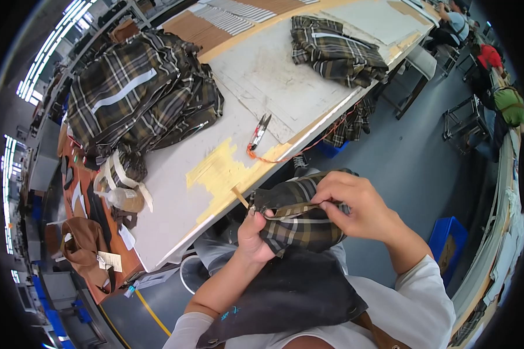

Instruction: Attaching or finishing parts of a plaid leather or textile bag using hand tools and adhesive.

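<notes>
A dark plaid cloth piece (pixel 297 232) with olive, black and white checks lies over my lap, beside the table's near edge. My left hand (pixel 255 237) grips its left end, thumb on top. My right hand (pixel 355 203) pinches a folded edge or seam near its middle, between thumb and index finger. What lies beneath the cloth is hidden. On the table, nearest to my hands, rest thread snips (pixel 259 132) with red handles, tied to an orange cord. A thin wooden strip (pixel 240 196) juts over the edge near my left hand.
A large plaid cloth pile (pixel 134 93) stands on the table (pixel 174 203) at left, a smaller plaid stack (pixel 339 52) at far right. A squeeze bottle (pixel 125 199) and brown bag (pixel 84 250) are at left. A blue bin (pixel 448 247) stands on the floor, right. Other people sit far right.
</notes>
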Available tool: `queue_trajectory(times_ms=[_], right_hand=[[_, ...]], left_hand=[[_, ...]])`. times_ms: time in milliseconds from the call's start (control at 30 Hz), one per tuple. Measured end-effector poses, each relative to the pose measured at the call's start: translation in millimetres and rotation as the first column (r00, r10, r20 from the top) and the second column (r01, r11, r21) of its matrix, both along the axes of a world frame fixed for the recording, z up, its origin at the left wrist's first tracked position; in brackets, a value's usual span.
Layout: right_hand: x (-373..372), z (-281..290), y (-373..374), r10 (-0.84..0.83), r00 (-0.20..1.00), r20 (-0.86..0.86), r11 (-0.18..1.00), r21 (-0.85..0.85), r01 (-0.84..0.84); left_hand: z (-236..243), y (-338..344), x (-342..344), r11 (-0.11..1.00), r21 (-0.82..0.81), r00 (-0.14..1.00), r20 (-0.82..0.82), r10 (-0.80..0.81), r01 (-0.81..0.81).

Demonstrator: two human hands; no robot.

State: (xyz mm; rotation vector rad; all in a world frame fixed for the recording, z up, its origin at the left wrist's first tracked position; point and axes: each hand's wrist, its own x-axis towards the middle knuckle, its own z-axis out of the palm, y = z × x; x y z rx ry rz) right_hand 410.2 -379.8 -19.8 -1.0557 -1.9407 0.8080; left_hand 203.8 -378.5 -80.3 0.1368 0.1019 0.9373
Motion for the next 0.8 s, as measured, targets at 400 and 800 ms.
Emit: queue_trajectory(times_ms=[400,800], right_hand=[[-33,-12,13,0.001,0.891,-0.455,0.951,-0.275,-0.141],[-42,-27,18,0.018,0.850,-0.526,0.908,-0.348,-0.234]], left_hand=[[-7,-1,9,0.999,0.028,0.978,-0.206,-0.018,0.024],[-5,4,10,1.000,-0.014,0.982,-0.185,-0.022,0.019]])
